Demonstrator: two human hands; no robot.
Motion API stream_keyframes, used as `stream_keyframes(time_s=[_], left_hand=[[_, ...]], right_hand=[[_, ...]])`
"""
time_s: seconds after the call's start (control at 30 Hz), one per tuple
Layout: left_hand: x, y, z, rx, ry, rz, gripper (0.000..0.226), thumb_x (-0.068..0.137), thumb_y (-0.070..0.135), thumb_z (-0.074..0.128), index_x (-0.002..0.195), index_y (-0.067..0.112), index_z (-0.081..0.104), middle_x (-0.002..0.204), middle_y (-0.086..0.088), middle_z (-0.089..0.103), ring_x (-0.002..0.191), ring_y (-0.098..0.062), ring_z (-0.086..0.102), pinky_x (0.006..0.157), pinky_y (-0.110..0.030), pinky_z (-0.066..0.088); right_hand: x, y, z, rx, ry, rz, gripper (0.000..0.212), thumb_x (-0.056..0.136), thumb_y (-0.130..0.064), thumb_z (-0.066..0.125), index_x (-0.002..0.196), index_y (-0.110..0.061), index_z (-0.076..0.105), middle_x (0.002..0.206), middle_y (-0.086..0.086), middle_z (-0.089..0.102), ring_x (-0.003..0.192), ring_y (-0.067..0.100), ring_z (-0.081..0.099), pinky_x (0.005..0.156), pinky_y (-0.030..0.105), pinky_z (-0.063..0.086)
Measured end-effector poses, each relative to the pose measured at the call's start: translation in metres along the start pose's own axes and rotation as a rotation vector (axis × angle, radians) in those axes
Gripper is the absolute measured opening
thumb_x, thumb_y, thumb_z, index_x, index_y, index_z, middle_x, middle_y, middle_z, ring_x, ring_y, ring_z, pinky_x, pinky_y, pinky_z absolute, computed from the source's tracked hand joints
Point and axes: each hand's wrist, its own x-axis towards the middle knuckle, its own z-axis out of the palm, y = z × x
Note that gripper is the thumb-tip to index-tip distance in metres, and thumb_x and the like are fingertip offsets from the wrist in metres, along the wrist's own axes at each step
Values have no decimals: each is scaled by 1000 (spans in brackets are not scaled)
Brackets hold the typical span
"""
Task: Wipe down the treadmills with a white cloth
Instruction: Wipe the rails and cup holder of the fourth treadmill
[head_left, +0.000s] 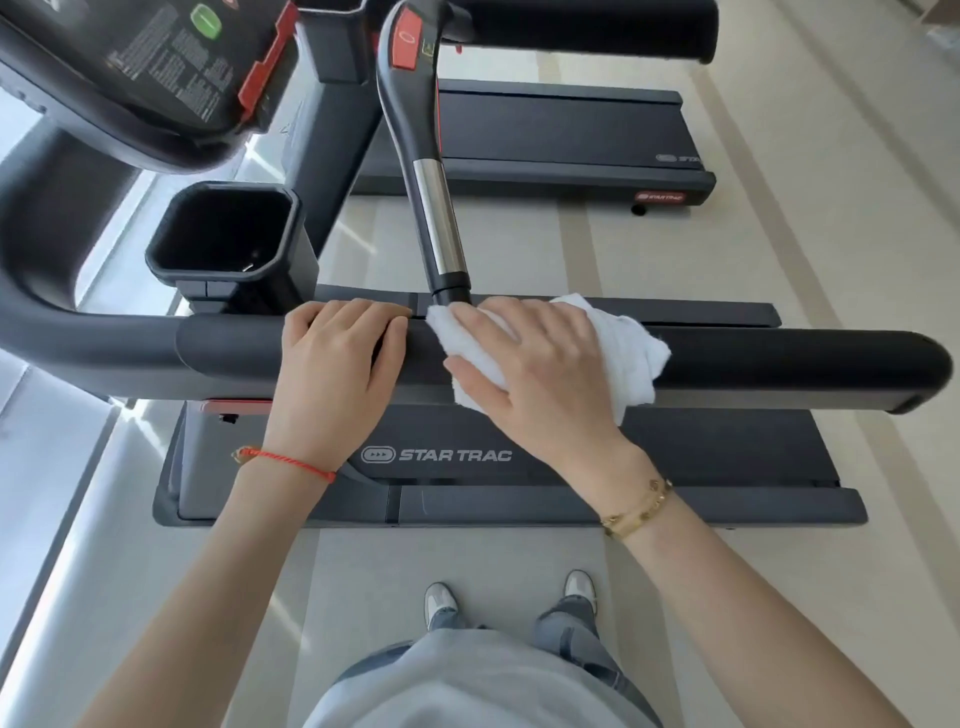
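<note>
My right hand (540, 374) presses flat the soft, light white cloth (623, 353) on the treadmill handrail (779, 358); left hand (337, 364) curls over the rail; bunch it in the palm.

Right hand (540, 374) presses white cloth (628, 353) flat on treadmill handrail (779, 358); left hand (337, 364) grips rail just beside it.
</note>
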Motion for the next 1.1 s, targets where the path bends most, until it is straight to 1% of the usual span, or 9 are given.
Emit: stream_keyframes(time_s=[0.2, 0.3, 0.43, 0.53, 0.67, 0.8, 0.87, 1.0, 1.1], left_hand=[[-1, -1, -1, -12, 0, 13, 31, 103, 19, 39, 103, 15, 69, 95, 2, 70, 91, -23, 63, 96, -36, 33], [0, 0, 0, -22, 29, 18, 28, 103, 18, 42, 104, 15, 70, 95, 3, 71, 91, -22, 63, 96, -36, 33], [0, -1, 3, -20, 66, 10, 27, 102, 18, 44, 100, 16, 71, 91, 3, 71, 87, -22, 64, 94, -36, 34], [0, -1, 5, -3, 88, 19, 30, 102, 18, 42, 97, 15, 71, 89, 3, 71, 85, -22, 63, 92, -36, 35], [0, 1, 6, 8, 93, -4, 32, 101, 18, 39, 92, 14, 69, 86, 2, 70, 82, -24, 62, 90, -36, 34], [0, 3, 6, 8, 91, -20, 30, 101, 17, 41, 97, 14, 70, 89, 2, 70, 86, -23, 62, 94, -36, 33], [0, 3, 6, 6, 96, -22, 28, 101, 16, 43, 98, 15, 71, 90, 2, 70, 86, -23, 62, 95, -35, 33], [-1, 4, 6, 7, 96, -22, 27, 101, 16, 44, 99, 15, 70, 91, 3, 70, 88, -22, 62, 96, -36, 33], [-1, 3, 6, 12, 103, -19, 26, 100, 15, 44, 98, 15, 71, 90, 2, 70, 86, -23, 63, 95, -36, 34]], right_hand=[[-3, -1, -6, 52, -63, -66, 48, 99, -54, 37, 137, -29, 54, 126, -6, 60, 113, 19, 56, 99, 37, 38], [-10, 24, -18, 74, -72, 22, 45, 98, -53, 38, 130, -29, 58, 118, -9, 64, 109, 18, 58, 97, 35, 39], [7, 19, -18, 3, -60, 197, 42, 92, -53, 35, 93, -26, 67, 80, -7, 68, 75, 23, 60, 72, 34, 38], [26, -8, -6, -26, -71, 166, 44, 91, -54, 33, 81, -24, 63, 69, -5, 63, 64, 23, 58, 60, 31, 33], [19, -18, 2, 22, -39, 47, 43, 95, -55, 37, 107, -26, 67, 91, -6, 68, 82, 21, 62, 75, 32, 44], [-5, 11, -4, 50, -21, -66, 50, 95, -60, 42, 129, -28, 60, 120, -8, 63, 108, 19, 59, 95, 36, 42], [-9, 25, -7, 57, 14, -30, 48, 94, -60, 43, 122, -28, 64, 112, -8, 66, 100, 18, 61, 91, 35, 42], [14, 20, -9, 18, -39, 217, 47, 88, -60, 32, 78, -27, 64, 69, -5, 63, 66, 24, 56, 61, 33, 35], [30, -3, 1, -49, -62, 202, 46, 87, -59, 33, 69, -23, 56, 61, -3, 60, 58, 24, 55, 52, 29, 27]])
